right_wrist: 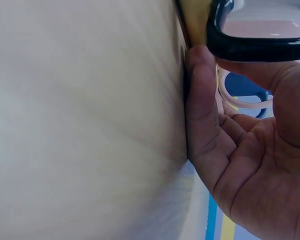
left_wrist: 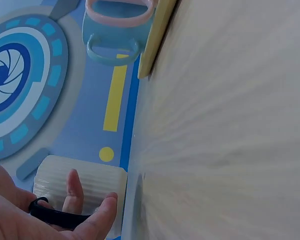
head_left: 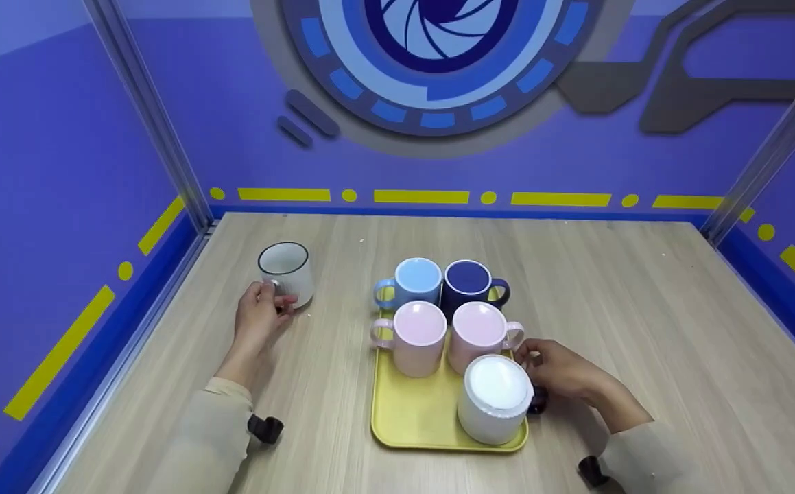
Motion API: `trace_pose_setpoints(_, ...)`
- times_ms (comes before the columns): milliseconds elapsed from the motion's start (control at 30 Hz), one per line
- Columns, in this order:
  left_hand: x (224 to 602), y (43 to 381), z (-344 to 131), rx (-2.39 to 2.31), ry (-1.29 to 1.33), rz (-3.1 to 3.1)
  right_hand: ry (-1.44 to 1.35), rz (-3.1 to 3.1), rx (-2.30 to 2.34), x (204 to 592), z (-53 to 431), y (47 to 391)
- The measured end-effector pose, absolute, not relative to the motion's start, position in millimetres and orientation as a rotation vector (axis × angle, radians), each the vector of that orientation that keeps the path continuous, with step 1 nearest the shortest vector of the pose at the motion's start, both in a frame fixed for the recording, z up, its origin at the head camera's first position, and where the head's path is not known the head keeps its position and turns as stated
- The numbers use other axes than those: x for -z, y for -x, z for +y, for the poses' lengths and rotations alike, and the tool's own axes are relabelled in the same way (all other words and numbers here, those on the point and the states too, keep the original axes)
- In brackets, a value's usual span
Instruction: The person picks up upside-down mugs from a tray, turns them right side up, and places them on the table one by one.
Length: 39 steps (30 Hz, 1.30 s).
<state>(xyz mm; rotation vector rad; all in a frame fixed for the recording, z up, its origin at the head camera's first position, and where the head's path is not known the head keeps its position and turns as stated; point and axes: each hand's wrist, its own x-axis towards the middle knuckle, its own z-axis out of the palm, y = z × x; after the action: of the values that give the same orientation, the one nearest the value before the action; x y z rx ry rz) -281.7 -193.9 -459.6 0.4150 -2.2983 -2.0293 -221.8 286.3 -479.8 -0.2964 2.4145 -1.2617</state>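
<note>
My left hand [head_left: 260, 312] grips a white mug with a black rim [head_left: 294, 281] by its handle, at the left of the table. That mug's ribbed side and dark handle [left_wrist: 60, 216] show in the left wrist view. My right hand [head_left: 562, 367] is at the right edge of a yellow tray [head_left: 404, 412], fingers against or very near the rim. Just beside it is the dark handle [right_wrist: 260, 52] of an upside-down white mug [head_left: 496, 398] on the tray's front right corner. Whether the hidden fingertips grasp anything cannot be seen.
Behind on the tray stand two pink mugs [head_left: 419, 339], a light blue mug [head_left: 418, 278] and a dark blue mug [head_left: 467, 281]. Handles of several mugs stick out past the tray's sides. Blue and purple panels [head_left: 431, 171] enclose the wooden table [head_left: 610, 288] at the back and sides.
</note>
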Motion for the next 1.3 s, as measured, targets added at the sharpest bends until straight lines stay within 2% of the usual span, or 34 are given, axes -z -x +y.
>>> trace_pose_setpoints(600, 465, 278, -209, 2.092, -0.531, -2.281, 0.221, 2.423, 1.24, 479, 287, 222)
trace_pose_setpoints(1300, 466, 269, -218, 1.731, -0.55, -2.469, 0.274, 2.413, 1.275, 482, 286, 221)
